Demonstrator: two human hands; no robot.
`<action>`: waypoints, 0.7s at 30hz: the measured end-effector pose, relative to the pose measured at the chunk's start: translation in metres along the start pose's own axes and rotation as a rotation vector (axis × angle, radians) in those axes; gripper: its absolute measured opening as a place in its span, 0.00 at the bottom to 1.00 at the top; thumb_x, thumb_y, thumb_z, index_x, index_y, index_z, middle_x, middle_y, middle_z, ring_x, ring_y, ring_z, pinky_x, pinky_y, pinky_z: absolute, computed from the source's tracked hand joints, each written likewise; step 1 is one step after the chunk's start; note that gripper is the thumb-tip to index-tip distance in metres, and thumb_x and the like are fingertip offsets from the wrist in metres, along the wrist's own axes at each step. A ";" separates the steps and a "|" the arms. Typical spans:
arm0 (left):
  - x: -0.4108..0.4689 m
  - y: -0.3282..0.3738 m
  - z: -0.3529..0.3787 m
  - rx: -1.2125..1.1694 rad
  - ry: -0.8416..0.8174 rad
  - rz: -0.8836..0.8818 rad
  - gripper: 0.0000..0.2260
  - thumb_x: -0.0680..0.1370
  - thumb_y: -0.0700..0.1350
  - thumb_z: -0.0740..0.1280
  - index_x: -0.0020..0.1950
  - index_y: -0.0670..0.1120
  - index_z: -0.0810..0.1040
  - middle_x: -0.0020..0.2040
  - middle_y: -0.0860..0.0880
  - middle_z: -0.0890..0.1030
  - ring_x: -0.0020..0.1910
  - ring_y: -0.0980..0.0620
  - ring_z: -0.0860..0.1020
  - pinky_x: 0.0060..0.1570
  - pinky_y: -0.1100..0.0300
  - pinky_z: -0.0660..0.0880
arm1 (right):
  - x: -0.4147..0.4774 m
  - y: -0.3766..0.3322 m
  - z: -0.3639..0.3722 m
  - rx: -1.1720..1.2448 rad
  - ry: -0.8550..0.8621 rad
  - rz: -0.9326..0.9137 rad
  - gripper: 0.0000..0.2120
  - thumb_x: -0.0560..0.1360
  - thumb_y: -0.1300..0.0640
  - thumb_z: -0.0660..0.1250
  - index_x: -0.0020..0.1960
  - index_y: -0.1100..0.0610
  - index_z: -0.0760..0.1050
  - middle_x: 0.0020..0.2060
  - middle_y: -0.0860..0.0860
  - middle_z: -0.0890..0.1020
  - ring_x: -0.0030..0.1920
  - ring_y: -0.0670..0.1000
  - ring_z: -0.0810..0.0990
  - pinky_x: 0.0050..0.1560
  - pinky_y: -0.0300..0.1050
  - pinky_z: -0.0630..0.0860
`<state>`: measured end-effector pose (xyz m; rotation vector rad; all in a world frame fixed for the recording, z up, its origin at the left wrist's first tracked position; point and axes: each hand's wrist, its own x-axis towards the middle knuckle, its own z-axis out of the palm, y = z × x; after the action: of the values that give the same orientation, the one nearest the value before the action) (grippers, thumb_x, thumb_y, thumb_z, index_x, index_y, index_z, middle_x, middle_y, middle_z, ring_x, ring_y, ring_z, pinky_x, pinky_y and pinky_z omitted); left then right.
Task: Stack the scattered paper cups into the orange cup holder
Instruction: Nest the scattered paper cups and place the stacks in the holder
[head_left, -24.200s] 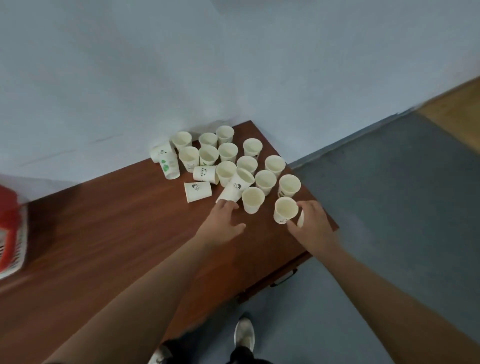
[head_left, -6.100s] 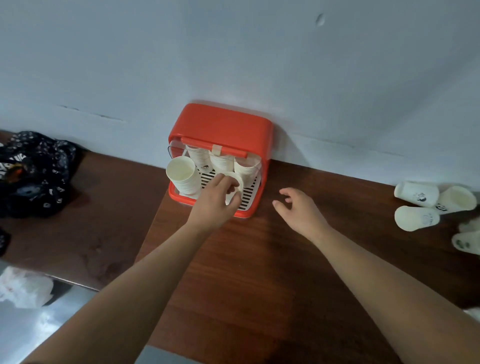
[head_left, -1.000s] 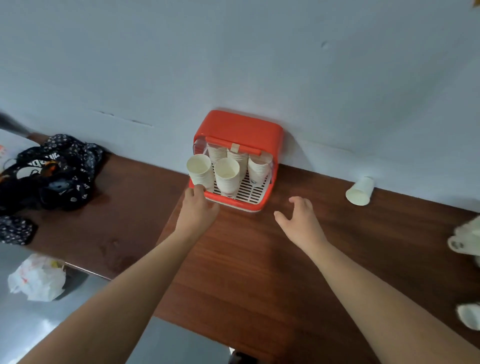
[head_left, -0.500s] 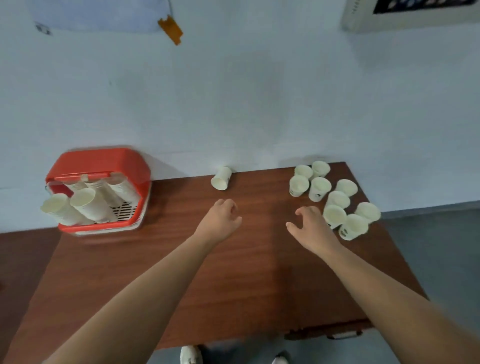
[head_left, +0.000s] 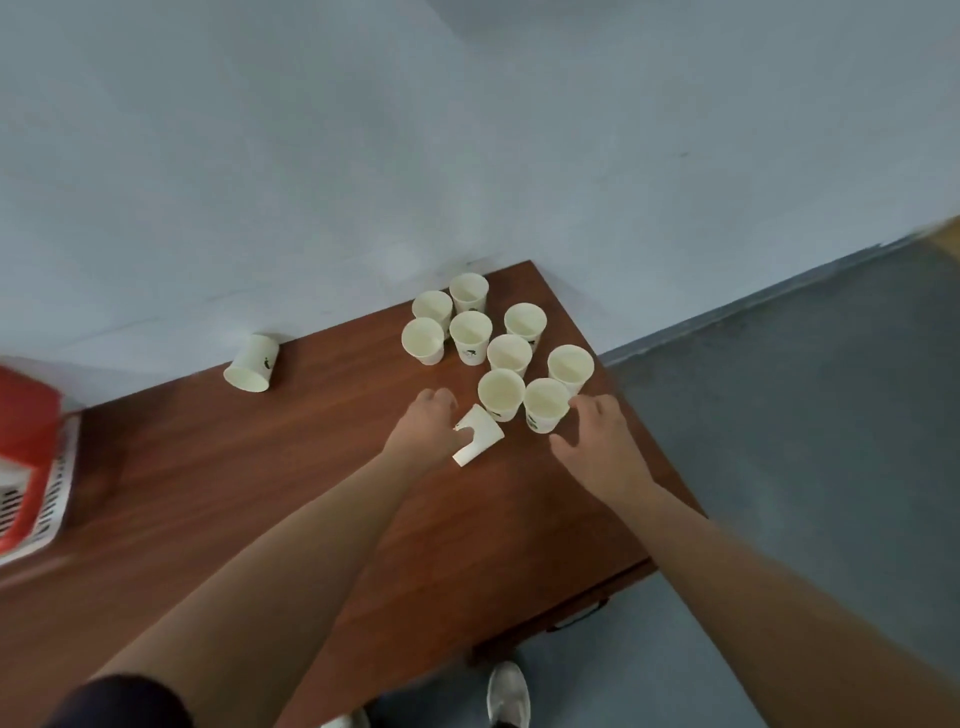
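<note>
Several upright white paper cups (head_left: 470, 335) stand in a cluster at the table's far right corner. One paper cup (head_left: 482, 440) lies on its side just in front of the cluster, and my left hand (head_left: 423, 431) is closed around its base end. My right hand (head_left: 597, 441) is spread, its fingertips at the nearest upright cup (head_left: 544, 410) without grasping it. Another cup (head_left: 250, 364) lies on its side alone by the wall. The orange cup holder (head_left: 23, 447) shows only partly at the left edge, blurred.
The brown wooden table (head_left: 218, 509) ends at its right edge close behind my right hand, with grey floor (head_left: 810, 415) below. A drawer handle (head_left: 576, 618) shows on the front. The blue wall runs along the table's back. My shoes are visible below.
The view has swung right, away from the holder. Both hands have moved forward to the cup cluster. My left hand has closed on a cup lying on its side.
</note>
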<state>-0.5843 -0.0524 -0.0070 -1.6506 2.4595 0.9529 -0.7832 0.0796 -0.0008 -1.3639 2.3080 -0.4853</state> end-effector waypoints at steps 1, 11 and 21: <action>0.009 0.000 0.009 0.004 -0.005 -0.005 0.18 0.74 0.51 0.71 0.60 0.45 0.73 0.57 0.48 0.73 0.54 0.47 0.75 0.54 0.51 0.75 | 0.006 0.004 0.006 0.006 0.001 -0.009 0.26 0.74 0.52 0.71 0.69 0.57 0.69 0.59 0.57 0.71 0.58 0.56 0.73 0.61 0.49 0.72; 0.061 -0.022 0.079 0.046 -0.083 -0.042 0.35 0.71 0.56 0.75 0.73 0.45 0.65 0.67 0.46 0.72 0.67 0.44 0.71 0.65 0.44 0.71 | 0.051 0.030 0.055 -0.122 -0.023 -0.031 0.13 0.77 0.54 0.69 0.60 0.56 0.78 0.58 0.55 0.69 0.56 0.55 0.74 0.59 0.49 0.75; 0.033 -0.041 0.053 -0.157 -0.070 -0.072 0.34 0.73 0.56 0.73 0.75 0.48 0.62 0.66 0.47 0.73 0.61 0.46 0.74 0.58 0.49 0.75 | 0.028 0.015 0.052 -0.013 -0.007 -0.078 0.08 0.77 0.56 0.70 0.53 0.58 0.79 0.57 0.53 0.72 0.53 0.51 0.76 0.54 0.41 0.74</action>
<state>-0.5799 -0.0634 -0.0801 -1.7054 2.3171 1.1998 -0.7799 0.0569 -0.0577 -1.4643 2.2624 -0.4897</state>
